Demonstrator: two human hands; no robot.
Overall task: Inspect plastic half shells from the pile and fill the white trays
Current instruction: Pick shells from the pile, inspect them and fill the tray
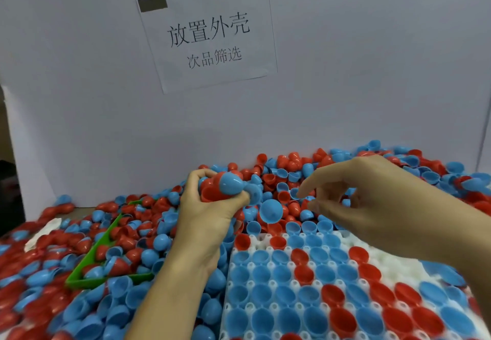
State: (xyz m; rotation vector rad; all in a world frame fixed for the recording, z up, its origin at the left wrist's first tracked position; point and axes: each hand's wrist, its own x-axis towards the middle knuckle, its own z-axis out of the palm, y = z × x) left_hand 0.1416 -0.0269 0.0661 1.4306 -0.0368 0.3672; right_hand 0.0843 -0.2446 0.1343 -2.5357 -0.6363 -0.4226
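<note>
Two hands over the pile [292, 175]: the left hand [212, 206] grips one red shell [210, 193] and one blue shell [230, 184]; the right hand [372, 196] hovers, fingers loose, above one white tray [268, 262].

The white tray [393, 262] runs off the lower right of the frame, loose shells half bury the green bin [106, 278] at lower left, and the right hand [372, 201] hides part of the pile [292, 172].

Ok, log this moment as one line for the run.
left hand: grips red and blue shells | right hand: fingers loosely curled over pile, holding nothing visible | white tray: partly filled | green tray: in pile, left
</note>
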